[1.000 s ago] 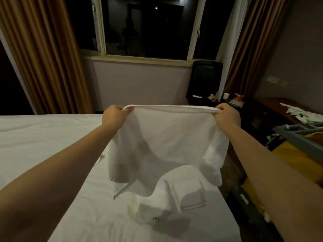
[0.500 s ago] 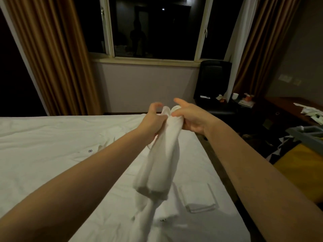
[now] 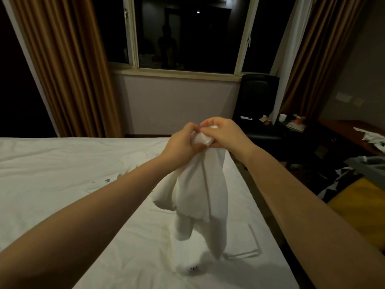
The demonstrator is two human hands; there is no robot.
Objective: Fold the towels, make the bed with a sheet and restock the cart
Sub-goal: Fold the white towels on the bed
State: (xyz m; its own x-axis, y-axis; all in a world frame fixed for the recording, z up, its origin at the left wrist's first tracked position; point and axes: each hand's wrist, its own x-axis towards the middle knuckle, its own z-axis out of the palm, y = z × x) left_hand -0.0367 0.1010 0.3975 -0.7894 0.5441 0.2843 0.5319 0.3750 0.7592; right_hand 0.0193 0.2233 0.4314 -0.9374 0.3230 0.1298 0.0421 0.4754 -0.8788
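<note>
A white towel (image 3: 200, 195) hangs doubled over the bed, its top corners bunched together between both hands. My left hand (image 3: 181, 144) grips the gathered top edge from the left. My right hand (image 3: 225, 132) pinches the same edge from the right, touching the left hand. Beneath the hanging towel a folded white towel (image 3: 248, 245) lies flat on the bed's white sheet (image 3: 62, 184). The grey cart (image 3: 366, 170) with its yellow bag shows at the right edge.
A black chair (image 3: 258, 105) stands by the window wall past the bed's right side. A dark wooden desk (image 3: 343, 132) with cups and papers runs along the right wall. Brown curtains flank the dark window. A narrow floor strip separates bed and cart.
The towel was held spread wide between my two hands; the hands have come together, folding it in half, and it hangs bunched and lower over the bed.
</note>
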